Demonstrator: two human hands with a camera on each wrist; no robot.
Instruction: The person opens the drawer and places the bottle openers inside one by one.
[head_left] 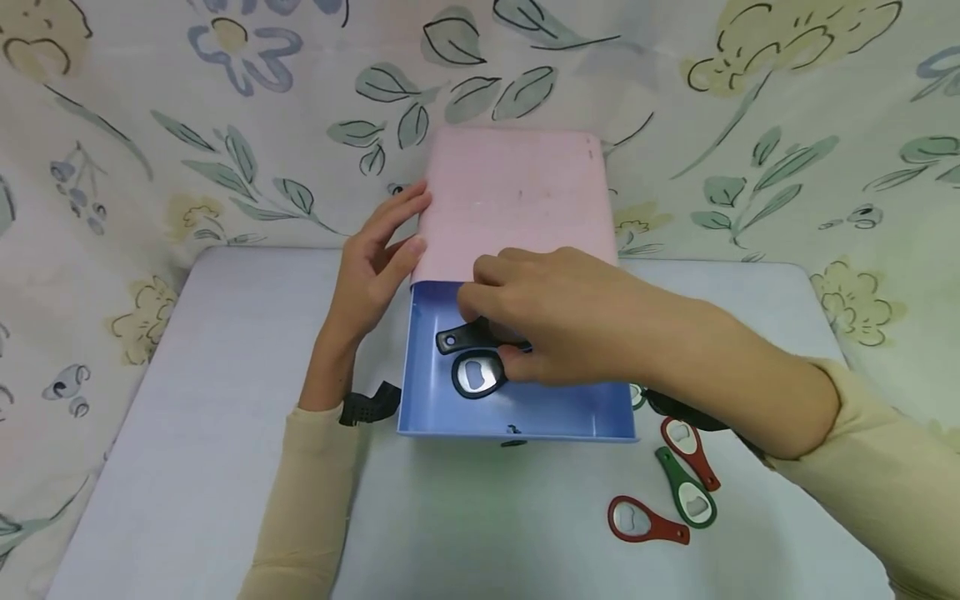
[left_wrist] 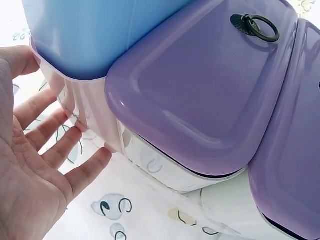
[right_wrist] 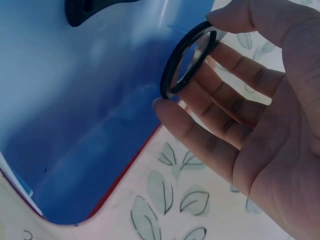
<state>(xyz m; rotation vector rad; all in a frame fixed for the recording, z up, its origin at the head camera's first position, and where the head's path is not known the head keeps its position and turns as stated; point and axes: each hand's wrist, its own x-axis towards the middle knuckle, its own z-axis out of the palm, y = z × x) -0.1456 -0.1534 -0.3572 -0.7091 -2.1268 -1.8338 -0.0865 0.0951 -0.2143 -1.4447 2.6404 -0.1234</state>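
A black bottle opener (right_wrist: 175,75) with a metal centre is pinched by my right hand (head_left: 570,321), thumb at one side of its oval head and fingers at the other. This is over a pulled-out blue drawer (head_left: 570,412). A second black opener (head_left: 459,339) lies in the drawer, its handle showing and its head hidden under my hand. My left hand (head_left: 371,271) rests against the left side of the pink cabinet (head_left: 517,200); in the left wrist view its fingers are spread along the pink shell (left_wrist: 90,107).
Right of the drawer, red bottle openers (head_left: 648,521) and a green opener (head_left: 686,487) lie on the white table (head_left: 465,533). Another green-rimmed one peeks out beside the drawer. Purple drawer fronts (left_wrist: 200,90), one with a dark ring pull (left_wrist: 265,28), adjoin the blue drawer. Floral cloth hangs behind.
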